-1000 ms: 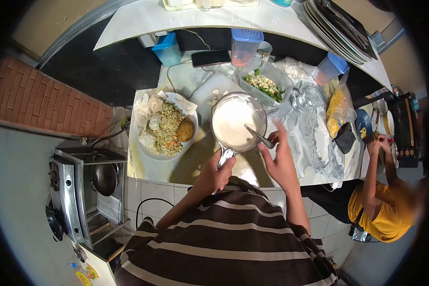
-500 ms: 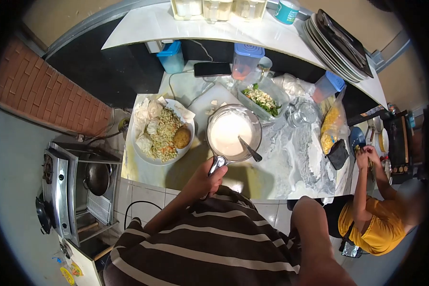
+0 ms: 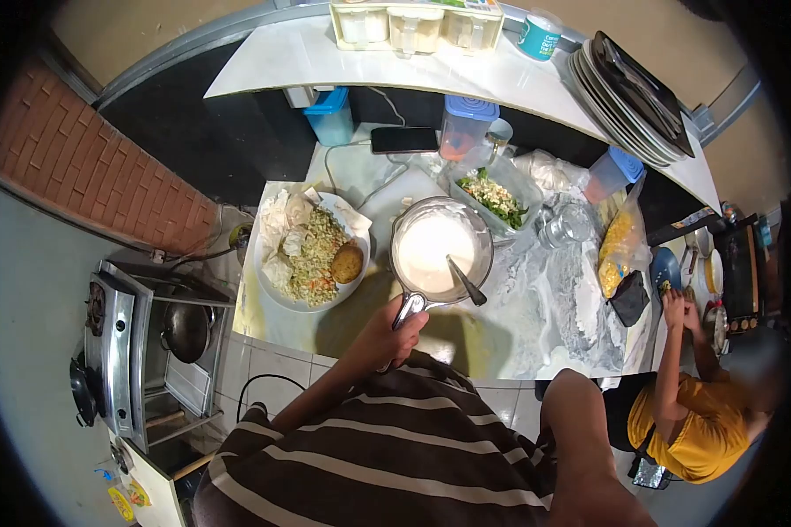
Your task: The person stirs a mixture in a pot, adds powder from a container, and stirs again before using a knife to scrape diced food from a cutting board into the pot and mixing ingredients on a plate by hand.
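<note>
In the head view my left hand point(image 3: 397, 335) is wrapped round the handle of a saucepan point(image 3: 486, 272), close in front of my striped shirt. Smooth white batter point(image 3: 426, 250) fills part of the pan, and a metal spoon point(image 3: 473, 292) leans in it with its handle over the rim. To the left stands a plate point(image 3: 277, 296) with chopped vegetable filling point(image 3: 312, 255), pale folded wrappers point(image 3: 279, 220) and one browned round patty point(image 3: 347, 263). My right arm is bent at the lower right; its hand does not show.
A clear container point(image 3: 523, 180) of chopped greens sits behind the pan, near a phone point(image 3: 404, 140). Flour point(image 3: 584, 303) dusts the counter beside a bag of yellow food point(image 3: 617, 250). A co-worker in a yellow shirt point(image 3: 681, 430) works at the right. A stove point(image 3: 114, 351) stands left.
The whole view has shifted slightly, so the counter and its things appear a little further right and lower. My left hand keeps its hold on the saucepan handle.
</note>
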`<move>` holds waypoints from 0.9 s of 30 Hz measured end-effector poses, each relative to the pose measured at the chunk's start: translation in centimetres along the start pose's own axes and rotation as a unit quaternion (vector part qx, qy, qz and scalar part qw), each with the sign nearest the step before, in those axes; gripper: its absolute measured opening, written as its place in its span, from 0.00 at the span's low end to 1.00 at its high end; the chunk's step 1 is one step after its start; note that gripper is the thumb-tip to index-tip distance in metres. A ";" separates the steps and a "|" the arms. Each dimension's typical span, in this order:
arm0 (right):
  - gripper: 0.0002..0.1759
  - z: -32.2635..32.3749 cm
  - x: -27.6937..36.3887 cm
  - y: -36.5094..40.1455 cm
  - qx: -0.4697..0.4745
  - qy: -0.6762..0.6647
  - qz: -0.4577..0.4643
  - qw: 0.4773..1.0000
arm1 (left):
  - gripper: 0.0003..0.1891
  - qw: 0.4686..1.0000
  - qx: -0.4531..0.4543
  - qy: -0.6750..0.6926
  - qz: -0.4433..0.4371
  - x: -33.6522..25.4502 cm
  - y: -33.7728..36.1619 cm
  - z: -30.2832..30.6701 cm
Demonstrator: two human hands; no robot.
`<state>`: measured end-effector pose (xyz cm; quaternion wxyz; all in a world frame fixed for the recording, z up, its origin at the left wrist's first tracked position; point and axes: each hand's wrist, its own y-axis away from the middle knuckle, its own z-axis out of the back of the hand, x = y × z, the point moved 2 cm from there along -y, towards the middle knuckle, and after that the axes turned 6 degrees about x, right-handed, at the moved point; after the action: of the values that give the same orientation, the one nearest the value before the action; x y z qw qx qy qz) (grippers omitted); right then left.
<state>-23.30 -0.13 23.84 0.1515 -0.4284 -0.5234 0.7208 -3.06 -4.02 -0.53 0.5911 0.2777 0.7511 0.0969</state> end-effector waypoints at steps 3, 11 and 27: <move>0.13 0.4 -0.5 1.2 0.005 0.073 0.006 0.997 | 0.09 1.000 -0.022 0.020 0.009 -0.2 0.3 0.1; 0.28 -3.9 -3.1 4.9 -0.348 -0.117 -0.542 0.756 | 0.08 0.999 -0.032 -0.002 0.020 0.8 -0.1 0.7; 0.33 2.4 3.7 21.8 -0.039 0.293 -0.816 0.498 | 0.05 0.998 -0.056 0.000 -0.042 -1.0 0.6 -0.1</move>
<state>-22.36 -8.01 3.05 0.7996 -0.0033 -0.5939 0.0889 -2.81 -4.04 0.64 0.6090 0.2124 0.7556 0.1143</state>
